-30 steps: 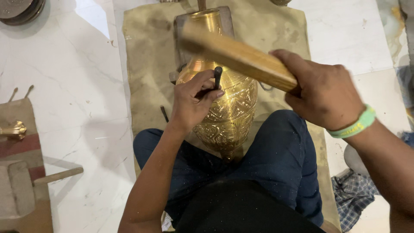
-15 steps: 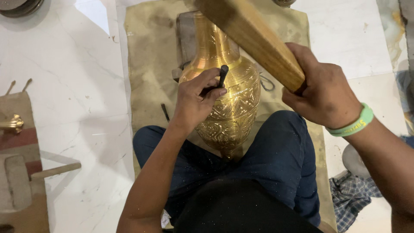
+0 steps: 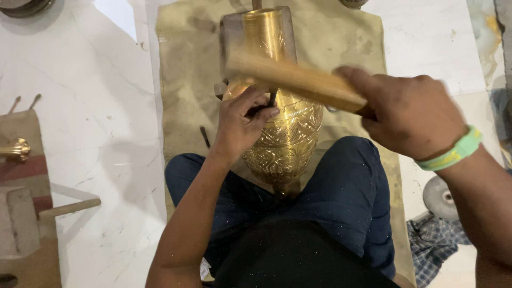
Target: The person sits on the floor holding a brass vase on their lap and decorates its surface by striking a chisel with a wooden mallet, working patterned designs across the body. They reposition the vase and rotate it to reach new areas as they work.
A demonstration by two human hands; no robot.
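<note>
Brass, bright and engraved with scrollwork, fills the middle of the head view: a tall vase (image 3: 282, 122) lies with its neck pointing to twelve o'clock on a tan cloth (image 3: 181, 80) spread over the white marble floor (image 3: 90, 106), its base wedged between the person's knees in dark blue trousers (image 3: 341, 202). The left hand (image 3: 240, 125) rests on the vase's shoulder, its grip closed around a thin dark chisel (image 3: 271, 100) whose tip meets the metal. The right hand (image 3: 410, 114), at three o'clock with a green wristband (image 3: 450, 152), is clenched on a wooden mallet (image 3: 293, 77), blurred just above the chisel head. At nine o'clock a second mallet (image 3: 32, 216) lies on a brown mat (image 3: 26, 133), beside a small brass piece (image 3: 16, 149).

Risk, as I judge it: the mallet lands close to the left fingers, so an off-centre blow could hit them, or skid the chisel and scar the pattern. The rounded vase could also roll if the knees loosen.
</note>
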